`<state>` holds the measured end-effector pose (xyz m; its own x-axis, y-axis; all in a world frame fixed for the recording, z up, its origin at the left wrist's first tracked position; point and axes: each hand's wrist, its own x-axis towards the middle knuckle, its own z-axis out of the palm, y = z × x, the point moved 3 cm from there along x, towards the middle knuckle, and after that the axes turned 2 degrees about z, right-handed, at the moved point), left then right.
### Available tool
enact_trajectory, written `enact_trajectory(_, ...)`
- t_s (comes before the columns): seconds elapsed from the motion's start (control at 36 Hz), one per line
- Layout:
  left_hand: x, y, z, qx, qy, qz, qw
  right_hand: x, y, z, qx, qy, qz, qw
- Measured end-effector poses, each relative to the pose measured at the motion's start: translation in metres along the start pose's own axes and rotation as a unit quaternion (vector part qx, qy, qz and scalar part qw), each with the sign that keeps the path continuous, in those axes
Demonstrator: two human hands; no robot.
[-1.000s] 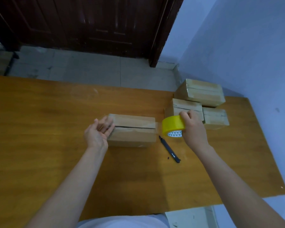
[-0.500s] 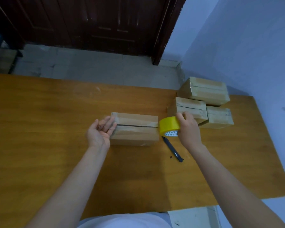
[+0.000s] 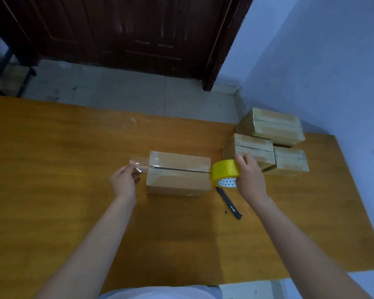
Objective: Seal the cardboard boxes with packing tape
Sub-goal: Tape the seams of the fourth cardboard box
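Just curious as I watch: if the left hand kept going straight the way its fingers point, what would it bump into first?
Probably the cardboard box just ahead of the left hand, which pinches the free tape end; depth is hard to judge.

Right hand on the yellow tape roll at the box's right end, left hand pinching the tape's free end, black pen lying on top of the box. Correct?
One error: the pen isn't on the box; the head view shows it lying on the table, in front of the box's right end. The rest stands: right hand on the tape roll, left hand pinching the tape's free end.
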<state>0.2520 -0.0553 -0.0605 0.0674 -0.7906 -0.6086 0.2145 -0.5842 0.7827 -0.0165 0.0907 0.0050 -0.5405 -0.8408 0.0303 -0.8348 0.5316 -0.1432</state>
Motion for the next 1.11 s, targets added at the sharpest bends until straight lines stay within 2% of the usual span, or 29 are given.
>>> enact_trajectory(0.17, -0.008, -0.008, 0.004, 0.013, -0.008, -0.077, 0.997, -0.003, 0.003, 0.005, 0.011, -0.01, 0.017, 1.0)
enact_trajectory(0.25, -0.006, -0.014, 0.008, 0.063, -0.024, -0.094, 0.993, -0.003, 0.004, 0.008, 0.026, -0.017, 0.025, 0.999)
enact_trajectory(0.44, 0.002, -0.02, 0.016, 0.155, -0.008, -0.096, 0.983, -0.003, 0.005, 0.01, 0.06, -0.025, 0.043, 0.997)
enact_trajectory(0.53, 0.005, -0.026, 0.018, 0.168, -0.005, -0.122, 0.978, -0.004, 0.004, 0.01, 0.068, -0.028, 0.052, 0.996)
enact_trajectory(0.69, 0.013, -0.029, 0.016, 0.185, -0.011, -0.093, 0.978, -0.011, 0.001, 0.009, 0.056, -0.022, 0.049, 0.997)
enact_trajectory(0.83, 0.024, -0.004, 0.006, 0.218, -0.026, 0.01, 0.976, -0.028, -0.013, 0.009, 0.077, -0.038, 0.049, 0.995)
enact_trajectory(0.92, 0.021, 0.024, -0.003, 0.267, -0.006, 0.116, 0.957, -0.041, -0.033, 0.013, 0.103, -0.039, 0.058, 0.992)
enact_trajectory(0.97, 0.009, 0.043, -0.003, 0.337, -0.009, 0.214, 0.917, -0.049, -0.047, 0.017, 0.113, -0.041, 0.067, 0.991)
enact_trajectory(1.03, -0.009, 0.052, 0.003, 0.391, -0.044, 0.287, 0.874, -0.055, -0.06, 0.023, 0.124, -0.047, 0.076, 0.988)
enact_trajectory(1.11, -0.028, 0.046, 0.017, 0.478, -0.113, 0.325, 0.808, -0.064, -0.077, 0.031, 0.15, -0.062, 0.083, 0.983)
